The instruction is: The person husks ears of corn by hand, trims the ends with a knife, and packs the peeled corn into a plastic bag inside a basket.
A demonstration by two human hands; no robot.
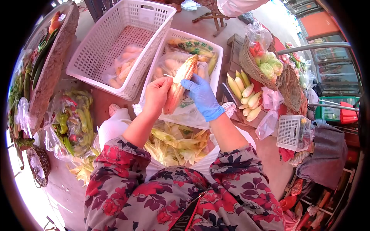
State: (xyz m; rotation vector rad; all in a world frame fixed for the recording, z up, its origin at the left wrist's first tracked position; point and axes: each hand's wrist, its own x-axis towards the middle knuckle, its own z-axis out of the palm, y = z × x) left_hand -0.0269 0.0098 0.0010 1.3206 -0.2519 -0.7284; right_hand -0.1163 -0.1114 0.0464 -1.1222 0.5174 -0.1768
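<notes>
A husked ear of corn (186, 70) with pale yellow kernels is held slantwise in front of me, over a white crate (216, 48). My right hand (204, 98), in a blue glove, grips it from the right side. Bare, my left hand (157, 94) is closed, with thumb and fingertips pinched against the ear's left side where thin strands show; whether it pinches strands or the cob itself is hard to tell. Bagged corn (192, 46) lies in the crate beneath. Between my legs is a heap of stripped corn husks (179, 142).
A larger white crate (86, 57) at the left holds bagged corn. Ears in pale husks (246, 94) lie at the right, near a wicker basket (248, 57) of vegetables. Bagged green peppers (73, 119) sit on the left floor. A grey basket (289, 133) stands farther right.
</notes>
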